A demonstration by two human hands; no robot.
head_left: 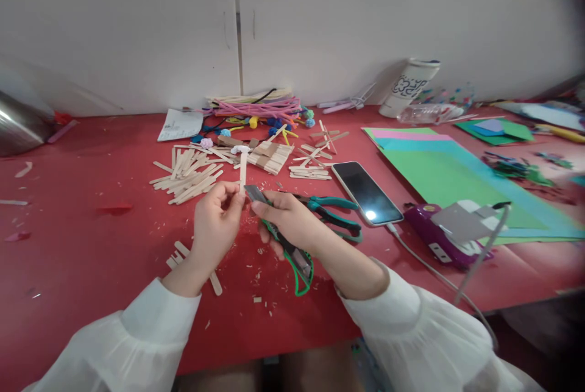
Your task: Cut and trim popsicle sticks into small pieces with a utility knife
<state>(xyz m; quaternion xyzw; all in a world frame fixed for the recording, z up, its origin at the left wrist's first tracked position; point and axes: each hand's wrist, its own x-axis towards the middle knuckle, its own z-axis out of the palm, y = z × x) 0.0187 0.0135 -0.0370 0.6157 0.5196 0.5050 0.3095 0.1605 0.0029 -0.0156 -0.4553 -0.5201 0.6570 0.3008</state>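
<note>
Between the thumb and fingers of my left hand (217, 219) a wooden craft stick (243, 169) is pinched upright. My right hand (292, 219) is wrapped round a green and black utility knife (298, 256), its blade pointing up and left, close to the stick's lower end; whether it touches cannot be made out. Loose craft sticks (194, 172) lie in a heap beyond my left hand, and a bundle of craft sticks (273, 157) lies further right. Under my left wrist are several more sticks (214, 283). Teal-handled pliers (333, 203) rest just beyond my right hand.
Wood shavings dot the red table (137, 258). To the right lie a phone (367, 192) on a cable, a purple power strip (429, 227) with a charger, and coloured paper sheets (439, 172). Pipe cleaners (256, 107) and a tilted white tumbler (408, 88) are by the cabinet.
</note>
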